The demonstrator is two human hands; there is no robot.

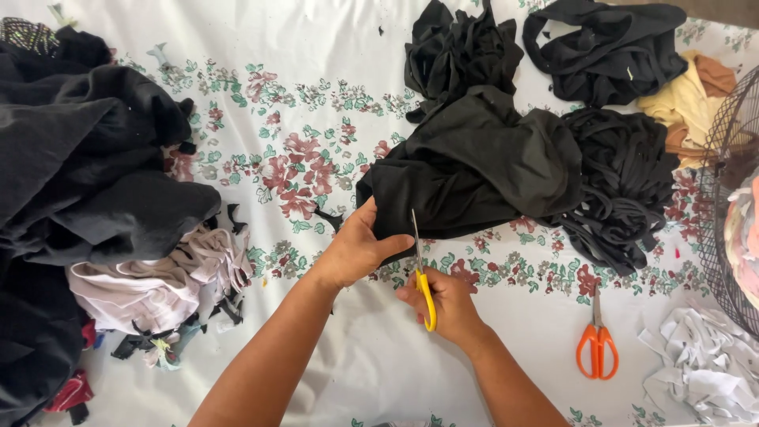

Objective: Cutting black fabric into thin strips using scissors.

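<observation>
L hand (356, 249) pins black cloth (474, 170); R hand (447, 304) w/ scissors (421, 277), prob. cutting.

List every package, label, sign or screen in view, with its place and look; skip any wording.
None in view: no package, label, sign or screen shows.
The floral tablecloth holds only black fabric, cloth piles and orange scissors.
The left hand pins the black fabric; the right hand works yellow-handled scissors at its edge.
</observation>
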